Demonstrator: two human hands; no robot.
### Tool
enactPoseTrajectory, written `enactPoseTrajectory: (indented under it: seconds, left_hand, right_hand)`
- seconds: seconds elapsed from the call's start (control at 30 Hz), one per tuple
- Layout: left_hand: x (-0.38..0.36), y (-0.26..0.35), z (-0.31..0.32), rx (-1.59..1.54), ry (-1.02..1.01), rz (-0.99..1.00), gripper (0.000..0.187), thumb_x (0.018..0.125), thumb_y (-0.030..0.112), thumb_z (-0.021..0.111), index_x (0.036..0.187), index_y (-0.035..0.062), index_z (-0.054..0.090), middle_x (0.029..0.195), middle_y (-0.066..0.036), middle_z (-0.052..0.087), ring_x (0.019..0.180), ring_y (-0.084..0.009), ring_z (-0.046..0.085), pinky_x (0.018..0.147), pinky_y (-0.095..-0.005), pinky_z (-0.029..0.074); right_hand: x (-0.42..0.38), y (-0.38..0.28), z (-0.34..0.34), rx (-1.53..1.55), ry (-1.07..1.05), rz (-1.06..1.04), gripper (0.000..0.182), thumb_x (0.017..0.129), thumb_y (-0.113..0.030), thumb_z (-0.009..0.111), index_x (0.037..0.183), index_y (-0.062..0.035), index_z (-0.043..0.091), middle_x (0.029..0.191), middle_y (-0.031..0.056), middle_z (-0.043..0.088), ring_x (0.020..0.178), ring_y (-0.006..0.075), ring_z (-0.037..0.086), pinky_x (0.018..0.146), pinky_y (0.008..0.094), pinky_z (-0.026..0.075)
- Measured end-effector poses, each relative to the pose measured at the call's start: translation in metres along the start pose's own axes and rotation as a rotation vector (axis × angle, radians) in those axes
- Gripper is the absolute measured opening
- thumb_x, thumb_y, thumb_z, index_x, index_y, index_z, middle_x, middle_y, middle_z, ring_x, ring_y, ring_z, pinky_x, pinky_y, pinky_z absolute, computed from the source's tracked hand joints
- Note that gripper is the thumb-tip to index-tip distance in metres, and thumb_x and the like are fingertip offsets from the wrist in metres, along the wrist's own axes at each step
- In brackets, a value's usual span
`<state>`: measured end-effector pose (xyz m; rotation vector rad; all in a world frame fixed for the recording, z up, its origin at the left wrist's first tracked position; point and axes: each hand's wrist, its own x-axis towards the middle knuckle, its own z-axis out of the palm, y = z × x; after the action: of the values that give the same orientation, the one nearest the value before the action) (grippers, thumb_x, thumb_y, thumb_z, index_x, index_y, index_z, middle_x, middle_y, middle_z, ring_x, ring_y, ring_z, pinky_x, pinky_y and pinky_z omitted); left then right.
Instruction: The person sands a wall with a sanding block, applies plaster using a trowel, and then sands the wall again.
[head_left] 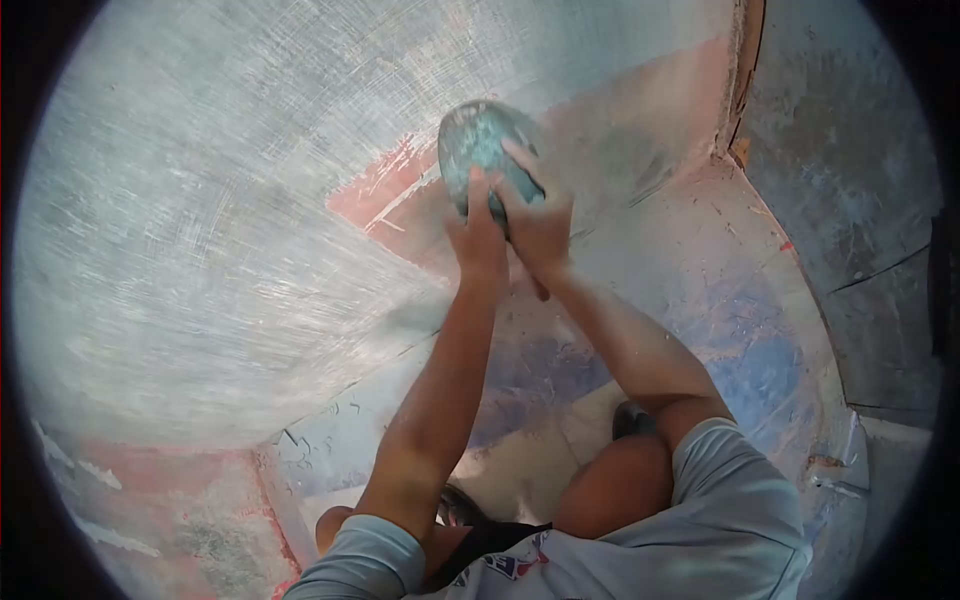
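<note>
A rounded, blue-green tool [480,140] is pressed to or just in front of a pale, scratched wall surface [240,200], over the edge of a pink patch [620,130]. Its exact kind cannot be made out. My left hand [480,235] grips its lower left side, fingers pointing up along it. On the lower right, my right hand [540,225] is closed round the tool, one finger stretched over its face. The two hands nearly touch. Part of the tool is hidden behind them.
To the right, a rough edge [745,80] meets a dark grey panel [850,180]. Below lies a paint-stained surface [760,350] with blue smears. My knee [620,490] and a dark shoe [632,420] are close beneath my arms. A pink area [160,490] is at lower left.
</note>
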<state>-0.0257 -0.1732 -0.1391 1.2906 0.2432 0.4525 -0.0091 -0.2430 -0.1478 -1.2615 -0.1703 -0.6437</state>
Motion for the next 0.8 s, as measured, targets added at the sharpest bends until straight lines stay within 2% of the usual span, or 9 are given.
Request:
enactPoseTrajectory:
  seconds: [0.1, 0.13, 0.23, 0.33, 0.53, 0.57, 0.67, 0.77, 0.8]
  left_hand:
    - [0.003, -0.016, -0.008, -0.004, -0.013, 0.005, 0.043, 0.099, 0.036, 0.065, 0.104, -0.0065, 0.067, 0.097, -0.007, 0.067, 0.084, -0.0133, 0.061, 0.072, -0.0308, 0.051]
    - [-0.001, -0.026, -0.015, 0.054, 0.006, 0.016, 0.044, 0.099, 0.038, 0.063, 0.103, -0.0063, 0.067, 0.097, -0.007, 0.067, 0.084, -0.0134, 0.061, 0.071, -0.031, 0.051]
    - [-0.001, -0.028, -0.009, 0.069, 0.04, 0.079, 0.047, 0.1, 0.04, 0.061, 0.103, -0.0061, 0.069, 0.096, -0.008, 0.068, 0.083, -0.0137, 0.062, 0.07, -0.0312, 0.05]
    - [0.006, -0.003, 0.002, 0.042, -0.028, 0.021, 0.051, 0.099, 0.042, 0.063, 0.104, -0.0084, 0.069, 0.097, -0.009, 0.068, 0.085, -0.0145, 0.062, 0.072, -0.0319, 0.051]
    - [0.001, -0.034, -0.017, 0.137, 0.062, 0.087, 0.048, 0.099, 0.041, 0.063, 0.101, -0.0063, 0.068, 0.095, -0.008, 0.067, 0.083, -0.0134, 0.061, 0.069, -0.0307, 0.049]
    - [0.003, -0.025, -0.009, 0.137, 0.056, 0.09, 0.048, 0.099, 0.041, 0.063, 0.101, -0.0063, 0.068, 0.095, -0.008, 0.067, 0.083, -0.0134, 0.061, 0.069, -0.0307, 0.049]
    - [0.008, 0.004, 0.004, 0.02, -0.082, 0.07, 0.048, 0.099, 0.039, 0.063, 0.107, -0.0083, 0.067, 0.098, -0.009, 0.068, 0.086, -0.0152, 0.062, 0.072, -0.0324, 0.051]
    - [0.001, -0.014, -0.005, 0.164, 0.023, 0.192, 0.048, 0.1, 0.039, 0.063, 0.105, -0.0089, 0.067, 0.098, -0.009, 0.067, 0.085, -0.0151, 0.062, 0.072, -0.0317, 0.051]
    - [-0.001, -0.02, -0.01, 0.146, 0.063, 0.14, 0.049, 0.1, 0.039, 0.062, 0.103, -0.0097, 0.067, 0.095, -0.008, 0.067, 0.081, -0.0154, 0.061, 0.07, -0.0318, 0.05]
  right_hand:
    - [-0.007, 0.013, -0.006, 0.059, -0.072, 0.143, 0.04, 0.086, -0.01, 0.07, 0.125, -0.0005, 0.069, 0.116, 0.0224, 0.071, 0.101, 0.0248, 0.069, 0.092, 0.0359, 0.052]
    - [-0.017, 0.027, -0.009, 0.025, -0.062, 0.067, 0.04, 0.087, -0.01, 0.069, 0.126, 0.0006, 0.068, 0.115, 0.0225, 0.072, 0.099, 0.024, 0.069, 0.091, 0.0352, 0.052]
    - [-0.02, 0.032, -0.01, -0.019, -0.06, 0.058, 0.041, 0.088, -0.011, 0.068, 0.126, 0.0022, 0.067, 0.115, 0.0229, 0.072, 0.1, 0.0225, 0.068, 0.091, 0.0347, 0.052]
    - [0.003, -0.004, -0.005, 0.106, -0.052, 0.137, 0.04, 0.088, -0.011, 0.068, 0.126, 0.0023, 0.067, 0.113, 0.0233, 0.072, 0.102, 0.0219, 0.068, 0.091, 0.0347, 0.052]
    - [-0.019, 0.026, -0.007, 0.041, -0.049, 0.084, 0.039, 0.087, -0.011, 0.069, 0.124, 0.0011, 0.069, 0.111, 0.0235, 0.073, 0.1, 0.0227, 0.07, 0.09, 0.0344, 0.052]
    - [-0.018, 0.028, -0.005, 0.013, -0.008, 0.033, 0.038, 0.087, -0.013, 0.07, 0.123, 0.0016, 0.069, 0.109, 0.0241, 0.073, 0.098, 0.0236, 0.072, 0.087, 0.0345, 0.053]
    - [0.003, 0.001, -0.005, 0.081, -0.036, 0.112, 0.038, 0.087, -0.013, 0.07, 0.122, 0.002, 0.069, 0.109, 0.0241, 0.073, 0.1, 0.0244, 0.071, 0.089, 0.0345, 0.053]
    - [-0.009, 0.024, -0.003, 0.098, -0.052, 0.076, 0.041, 0.087, -0.011, 0.07, 0.126, 0.0008, 0.068, 0.115, 0.0219, 0.072, 0.103, 0.0217, 0.068, 0.093, 0.0341, 0.051]
    - [-0.019, 0.03, -0.006, 0.078, -0.074, 0.099, 0.04, 0.088, -0.011, 0.069, 0.126, 0.0009, 0.068, 0.115, 0.0221, 0.072, 0.102, 0.0213, 0.068, 0.092, 0.0336, 0.051]
